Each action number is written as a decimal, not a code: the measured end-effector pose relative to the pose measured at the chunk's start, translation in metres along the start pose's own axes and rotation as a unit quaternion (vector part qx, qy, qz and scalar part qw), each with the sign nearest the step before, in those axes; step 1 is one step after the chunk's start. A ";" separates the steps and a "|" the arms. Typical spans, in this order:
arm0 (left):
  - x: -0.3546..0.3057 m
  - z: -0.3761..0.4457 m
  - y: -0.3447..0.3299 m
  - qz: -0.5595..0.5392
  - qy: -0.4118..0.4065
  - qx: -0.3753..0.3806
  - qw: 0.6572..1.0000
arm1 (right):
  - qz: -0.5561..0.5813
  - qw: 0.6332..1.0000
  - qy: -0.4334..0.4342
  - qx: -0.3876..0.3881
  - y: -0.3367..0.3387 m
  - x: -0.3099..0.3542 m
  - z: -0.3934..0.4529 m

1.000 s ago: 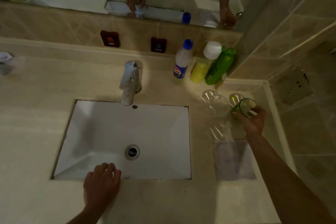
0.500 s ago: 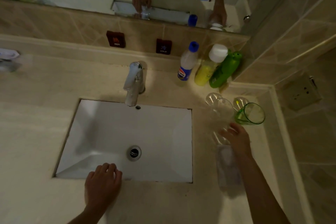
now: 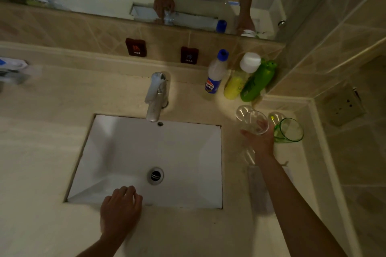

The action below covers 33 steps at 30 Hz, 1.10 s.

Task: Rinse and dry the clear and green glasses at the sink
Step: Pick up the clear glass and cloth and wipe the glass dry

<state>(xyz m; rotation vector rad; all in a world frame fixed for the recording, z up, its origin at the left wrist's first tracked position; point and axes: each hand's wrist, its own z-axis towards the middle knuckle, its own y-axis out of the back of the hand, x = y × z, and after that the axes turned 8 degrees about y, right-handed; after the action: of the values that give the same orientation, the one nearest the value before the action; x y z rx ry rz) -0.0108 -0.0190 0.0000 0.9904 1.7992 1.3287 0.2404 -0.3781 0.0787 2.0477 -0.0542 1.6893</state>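
Sink (image 3: 188,131) set in desk (image 3: 41,152), tap (image 3: 155,98) behind it at centre. Three bottles (image 3: 240,77) back-right by wall. Glasses right of sink: one glass (image 3: 253,122) w/ right hand (image 3: 261,144) on it, another glass (image 3: 289,130) just right of that. Cloth (image 3: 258,190) nearer, under right forearm. Left hand (image 3: 120,208) on sink's front edge.

Both forearms are bare to the frame's lower edge, no sleeves, and the left hand (image 3: 120,208) and right hand (image 3: 260,142) wear no gloves.
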 end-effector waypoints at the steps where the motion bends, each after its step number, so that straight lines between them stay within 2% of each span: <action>1: 0.000 0.000 0.000 -0.002 -0.001 -0.002 1.000 | -0.009 1.000 0.010 0.010 0.004 0.001 -0.001; 9: 0.000 -0.001 0.002 0.001 -0.013 0.012 1.000 | -0.027 0.995 0.055 0.081 0.022 0.018 -0.075; 12: 0.001 -0.002 0.004 0.009 -0.036 0.010 0.999 | -0.016 0.990 0.040 0.135 0.020 0.017 -0.116; 15: 0.004 -0.001 0.013 0.007 -0.074 0.032 0.997 | -0.003 0.983 -0.012 0.183 0.008 0.013 -0.153; 17: 0.001 0.002 0.022 -0.071 -0.038 0.074 0.994 | 0.000 0.976 -0.042 0.216 -0.003 0.009 -0.175; 18: -0.003 0.003 0.029 -0.141 -0.004 0.103 0.985 | 0.006 0.972 -0.053 0.230 -0.009 0.007 -0.185; 20: -0.011 0.001 0.045 -0.310 0.049 0.164 0.935 | 0.015 0.963 -0.072 0.259 -0.020 0.008 -0.201; 23: -0.033 -0.013 0.076 -0.505 0.050 0.218 0.833 | 0.025 0.949 -0.086 0.303 -0.037 0.014 -0.218; 25: -0.048 -0.027 0.093 -0.593 0.052 0.264 0.759 | 0.046 0.939 -0.113 0.322 -0.045 0.019 -0.227; 27: -0.059 -0.036 0.100 -0.647 0.069 0.295 0.700 | 0.065 0.932 -0.147 0.326 -0.051 0.026 -0.233; 29: -0.062 -0.039 0.096 -0.662 0.067 0.303 0.683 | 0.064 0.931 -0.172 0.315 -0.055 0.033 -0.235; 33: -0.070 -0.040 0.086 -0.633 0.024 0.304 0.711 | 0.115 0.921 -0.208 0.310 -0.053 0.044 -0.240</action>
<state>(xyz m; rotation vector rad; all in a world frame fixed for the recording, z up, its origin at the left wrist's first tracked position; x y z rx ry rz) 0.0038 -0.0815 0.0984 -0.1885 2.2338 -0.1333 0.0487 -0.2270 0.1309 2.9591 0.1216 1.4847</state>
